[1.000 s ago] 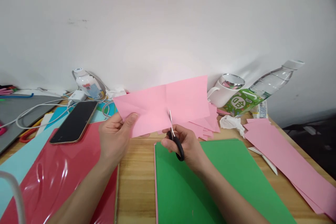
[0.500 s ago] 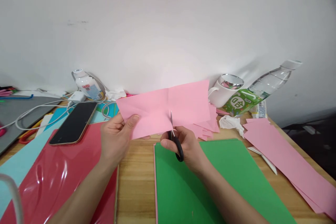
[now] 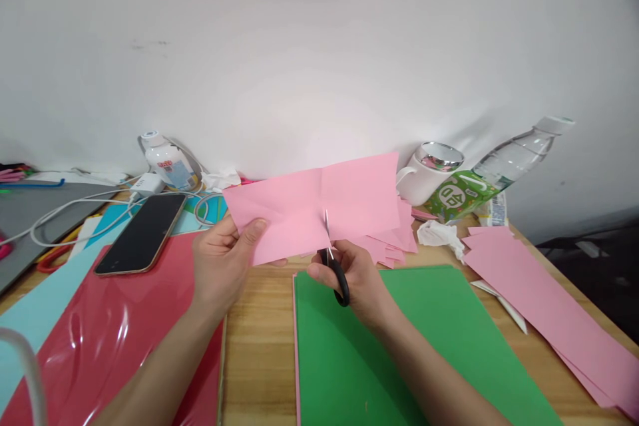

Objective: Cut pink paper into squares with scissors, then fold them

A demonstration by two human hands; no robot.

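Observation:
My left hand [image 3: 222,263] pinches the lower left part of a pink paper sheet [image 3: 299,203] and holds it up above the wooden table [image 3: 257,339]. My right hand [image 3: 357,279] grips black-handled scissors [image 3: 333,263]. Their blades point up into the sheet's lower edge along a centre crease. A short cut shows there. The right half of the sheet hangs free over a pile of pink paper pieces [image 3: 392,243].
A green sheet [image 3: 399,346] lies under my right arm, a red glossy sheet [image 3: 100,339] with a phone [image 3: 142,233] at left. White mug [image 3: 424,176], plastic bottle [image 3: 509,160], green packet [image 3: 456,196], crumpled tissue [image 3: 439,233] and long pink strips [image 3: 544,306] sit right. Cables and a small bottle [image 3: 167,163] stand back left.
The pink sheet has dropped slightly and the scissors have moved a little further up into its lower edge. Both hands stay in nearly the same place.

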